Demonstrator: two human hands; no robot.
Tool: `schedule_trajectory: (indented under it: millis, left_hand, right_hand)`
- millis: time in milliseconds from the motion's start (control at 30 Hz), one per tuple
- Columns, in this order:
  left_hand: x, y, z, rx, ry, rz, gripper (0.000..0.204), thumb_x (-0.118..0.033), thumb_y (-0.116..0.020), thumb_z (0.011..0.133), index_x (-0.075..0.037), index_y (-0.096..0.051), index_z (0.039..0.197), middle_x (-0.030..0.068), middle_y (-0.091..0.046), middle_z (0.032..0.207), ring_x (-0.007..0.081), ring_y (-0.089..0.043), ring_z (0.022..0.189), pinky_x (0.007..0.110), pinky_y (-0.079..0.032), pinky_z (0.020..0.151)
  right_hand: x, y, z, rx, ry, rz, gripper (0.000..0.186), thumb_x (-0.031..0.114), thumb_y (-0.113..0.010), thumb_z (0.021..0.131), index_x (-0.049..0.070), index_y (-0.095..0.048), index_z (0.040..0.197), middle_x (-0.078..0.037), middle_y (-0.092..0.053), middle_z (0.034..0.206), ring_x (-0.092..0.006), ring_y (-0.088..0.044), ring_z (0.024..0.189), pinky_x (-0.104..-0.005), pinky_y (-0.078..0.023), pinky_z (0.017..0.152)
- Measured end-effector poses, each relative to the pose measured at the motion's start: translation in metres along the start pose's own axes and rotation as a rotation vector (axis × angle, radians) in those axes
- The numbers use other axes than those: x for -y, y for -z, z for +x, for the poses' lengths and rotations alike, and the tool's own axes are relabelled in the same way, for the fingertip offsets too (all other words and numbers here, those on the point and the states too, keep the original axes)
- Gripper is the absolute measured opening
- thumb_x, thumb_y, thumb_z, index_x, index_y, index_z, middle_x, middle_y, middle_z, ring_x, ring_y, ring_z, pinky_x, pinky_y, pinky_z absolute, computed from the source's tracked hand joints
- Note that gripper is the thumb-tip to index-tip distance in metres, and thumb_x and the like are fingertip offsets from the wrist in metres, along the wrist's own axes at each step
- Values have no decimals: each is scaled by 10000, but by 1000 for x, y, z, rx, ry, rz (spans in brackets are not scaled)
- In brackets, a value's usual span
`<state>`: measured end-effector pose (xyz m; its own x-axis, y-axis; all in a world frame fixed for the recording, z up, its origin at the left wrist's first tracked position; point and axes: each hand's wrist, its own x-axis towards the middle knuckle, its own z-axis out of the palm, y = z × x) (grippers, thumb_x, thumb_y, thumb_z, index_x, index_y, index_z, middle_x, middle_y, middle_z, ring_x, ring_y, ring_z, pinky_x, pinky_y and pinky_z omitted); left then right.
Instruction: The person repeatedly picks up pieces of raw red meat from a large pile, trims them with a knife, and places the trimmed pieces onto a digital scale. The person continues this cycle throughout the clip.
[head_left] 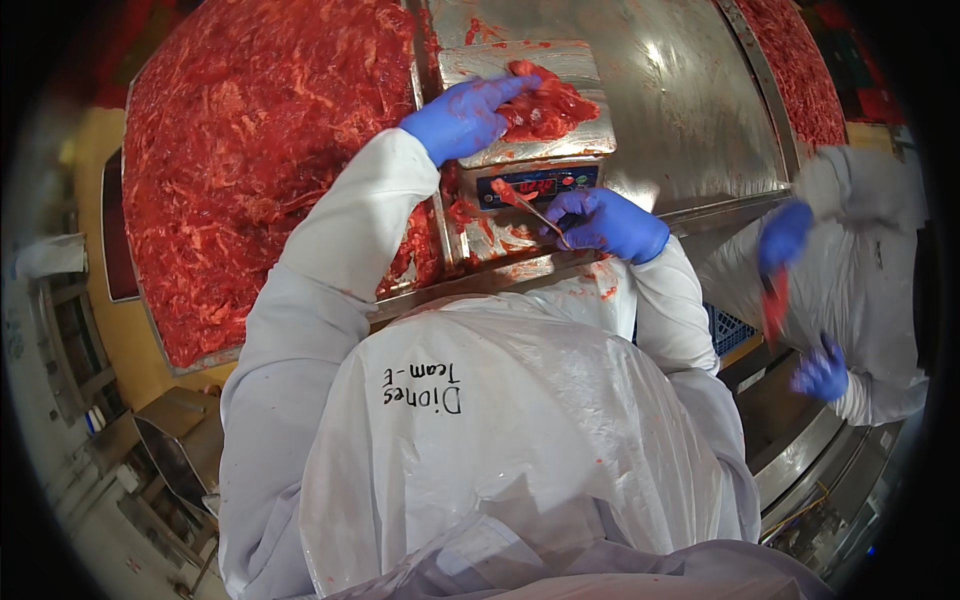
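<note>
A pile of raw red meat lies on the steel pan of a digital scale. My left hand, in a blue glove, rests against the meat's left side with its fingers stretched over it. My right hand, also gloved in blue, is closed in front of the scale on a thin metal tool. A scrap of meat is at the tool's far end, over the scale's lit display. What kind of tool it is I cannot make out.
A large heap of shredded red meat fills the tray on the left. Bare steel work surface extends to the right, with more meat past a divider. A co-worker in white stands at right, blue-gloved, holding something red.
</note>
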<state>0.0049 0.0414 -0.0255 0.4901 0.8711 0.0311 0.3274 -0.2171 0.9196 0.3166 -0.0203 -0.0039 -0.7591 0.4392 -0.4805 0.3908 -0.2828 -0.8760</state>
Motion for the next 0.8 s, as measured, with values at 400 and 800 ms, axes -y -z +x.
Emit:
schedule_trajectory:
  millis: [400,800]
  left_hand:
    - [51,1,-108,-594,436,-488,615,46,-579,941,-19,-507,1548,133,-563,1544,262,-529,1399,371,-391,1200]
    - [80,-11,-177,-289,755,923,280,-194,-686,981,-24,-677,1203,236,-697,1141,413,-667,1162,459,-548,983]
  right_hand:
    - [63,-61,17,-75,194,83,589,323,-786,948,37,-611,1432,-166,-706,1310,-273,-698,1193,-370,-550,1008]
    - [8,74,94,-1121,352,-551,674,429,-768,953,51,-551,1468,-260,-667,1355,-433,-647,1249,-476,-517,1055]
